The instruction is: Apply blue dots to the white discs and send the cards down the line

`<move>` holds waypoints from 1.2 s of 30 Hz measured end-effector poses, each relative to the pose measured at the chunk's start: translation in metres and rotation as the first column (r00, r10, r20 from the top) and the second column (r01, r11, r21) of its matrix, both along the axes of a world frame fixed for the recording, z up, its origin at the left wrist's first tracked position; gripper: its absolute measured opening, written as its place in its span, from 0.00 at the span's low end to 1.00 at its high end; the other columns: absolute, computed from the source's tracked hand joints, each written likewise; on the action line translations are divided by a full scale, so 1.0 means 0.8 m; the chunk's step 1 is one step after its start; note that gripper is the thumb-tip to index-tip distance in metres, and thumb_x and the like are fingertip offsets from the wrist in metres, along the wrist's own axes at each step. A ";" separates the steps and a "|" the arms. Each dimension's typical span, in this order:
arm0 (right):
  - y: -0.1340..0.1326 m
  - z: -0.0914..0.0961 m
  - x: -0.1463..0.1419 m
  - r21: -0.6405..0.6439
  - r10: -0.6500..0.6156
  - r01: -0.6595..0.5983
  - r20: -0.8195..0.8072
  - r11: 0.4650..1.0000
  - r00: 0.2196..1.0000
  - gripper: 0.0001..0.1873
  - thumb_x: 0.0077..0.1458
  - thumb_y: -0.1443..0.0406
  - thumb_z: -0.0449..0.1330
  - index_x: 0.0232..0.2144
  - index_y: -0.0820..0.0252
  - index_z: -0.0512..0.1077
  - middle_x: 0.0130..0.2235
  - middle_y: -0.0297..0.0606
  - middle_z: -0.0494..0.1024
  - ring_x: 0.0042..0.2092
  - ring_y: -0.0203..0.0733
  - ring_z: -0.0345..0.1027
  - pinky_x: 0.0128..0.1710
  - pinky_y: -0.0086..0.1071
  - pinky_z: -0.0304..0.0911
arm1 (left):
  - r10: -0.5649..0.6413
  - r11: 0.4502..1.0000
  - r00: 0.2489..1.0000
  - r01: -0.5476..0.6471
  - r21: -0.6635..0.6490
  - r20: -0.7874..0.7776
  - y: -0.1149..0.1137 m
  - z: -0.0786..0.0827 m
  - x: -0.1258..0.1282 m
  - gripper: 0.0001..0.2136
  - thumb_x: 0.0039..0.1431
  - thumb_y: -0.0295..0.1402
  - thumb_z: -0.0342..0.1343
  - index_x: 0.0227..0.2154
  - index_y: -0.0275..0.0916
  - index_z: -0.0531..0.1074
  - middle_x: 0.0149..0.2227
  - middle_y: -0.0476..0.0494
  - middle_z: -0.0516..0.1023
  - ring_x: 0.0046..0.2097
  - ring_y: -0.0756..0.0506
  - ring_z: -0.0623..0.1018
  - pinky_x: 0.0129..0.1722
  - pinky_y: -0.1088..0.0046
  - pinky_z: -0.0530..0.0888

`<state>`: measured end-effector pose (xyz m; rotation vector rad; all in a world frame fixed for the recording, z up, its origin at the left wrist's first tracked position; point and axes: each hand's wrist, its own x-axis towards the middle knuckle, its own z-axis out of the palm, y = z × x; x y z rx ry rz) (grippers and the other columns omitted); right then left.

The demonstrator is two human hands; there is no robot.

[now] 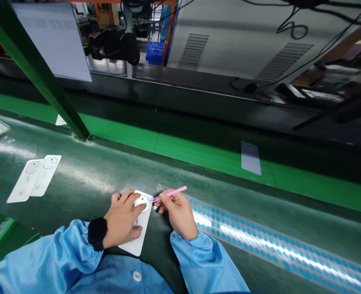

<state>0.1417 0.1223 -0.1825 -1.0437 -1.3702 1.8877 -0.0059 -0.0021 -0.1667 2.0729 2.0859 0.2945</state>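
A white phone back cover [137,243] lies slanted on the green bench, with a round white camera disc [141,201] near its upper end. The disc bears a small teal spot and a dark dot. My left hand [123,220] bears down on the cover from the left, fingers bent over its upper part, one fingertip on the disc and the thumb lower down; it hides much of the cover. In my right hand [180,212] pink tweezers [176,192] are pinched, their tips pointing left at the disc's right edge. Whether the tips touch the disc I cannot tell.
A clear strip with rows of blue round stickers [260,239] runs right along the bench [85,175]. Two more white back covers [42,179] overlap at the left. Another cover [250,158] lies on the green belt edge beyond. A green post [42,69] slants up at the left.
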 end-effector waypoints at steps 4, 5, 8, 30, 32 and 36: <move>0.000 -0.002 0.001 -0.002 0.011 -0.011 -0.004 1.000 1.000 0.20 0.43 0.50 0.66 0.26 0.61 0.70 0.22 0.36 0.77 0.20 0.34 0.67 0.18 0.25 0.62 | 0.008 0.999 1.000 -0.008 -0.040 0.015 0.002 0.002 -0.001 0.24 0.47 0.45 0.61 0.49 0.50 0.69 0.54 0.43 0.66 0.57 0.35 0.60 0.46 0.57 0.58; 0.001 -0.002 0.001 0.000 0.011 -0.011 -0.006 1.000 1.000 0.20 0.43 0.50 0.66 0.26 0.61 0.70 0.22 0.36 0.77 0.20 0.34 0.67 0.18 0.25 0.62 | 0.008 0.998 1.000 -0.007 -0.060 0.020 0.003 0.004 -0.001 0.24 0.47 0.45 0.60 0.49 0.50 0.69 0.55 0.43 0.66 0.57 0.35 0.60 0.46 0.57 0.58; 0.001 -0.001 0.000 0.005 0.011 -0.010 -0.014 1.000 1.000 0.20 0.44 0.50 0.66 0.26 0.61 0.70 0.22 0.35 0.77 0.20 0.34 0.67 0.19 0.25 0.62 | 0.009 0.994 0.999 -0.005 -0.113 0.031 0.005 0.008 -0.002 0.22 0.49 0.44 0.60 0.49 0.51 0.69 0.56 0.44 0.65 0.57 0.35 0.60 0.47 0.57 0.58; 0.011 0.021 -0.006 -0.246 -0.081 0.034 -0.184 0.969 0.980 0.24 0.30 0.51 0.73 0.20 0.61 0.68 0.17 0.35 0.74 0.19 0.35 0.68 0.15 0.23 0.61 | 0.115 0.954 0.991 -0.092 -0.286 0.063 0.063 0.033 -0.011 0.26 0.35 0.31 0.71 0.38 0.42 0.65 0.45 0.46 0.68 0.46 0.42 0.70 0.45 0.68 0.65; 0.012 0.019 -0.006 -0.253 -0.087 0.032 -0.207 0.967 0.975 0.24 0.30 0.51 0.73 0.20 0.61 0.67 0.17 0.35 0.74 0.18 0.35 0.67 0.14 0.23 0.60 | 0.150 0.954 0.986 -0.125 -0.273 0.075 0.077 0.042 -0.024 0.23 0.38 0.27 0.67 0.39 0.43 0.65 0.44 0.48 0.68 0.43 0.45 0.72 0.42 0.72 0.66; 0.012 0.013 -0.009 -0.236 -0.096 0.037 -0.244 0.971 0.965 0.23 0.31 0.50 0.71 0.20 0.58 0.67 0.16 0.33 0.73 0.18 0.37 0.66 0.14 0.25 0.58 | 0.154 0.973 0.987 -0.144 -0.180 0.044 0.127 0.080 -0.078 0.20 0.41 0.26 0.60 0.40 0.44 0.66 0.42 0.50 0.69 0.40 0.48 0.74 0.39 0.75 0.67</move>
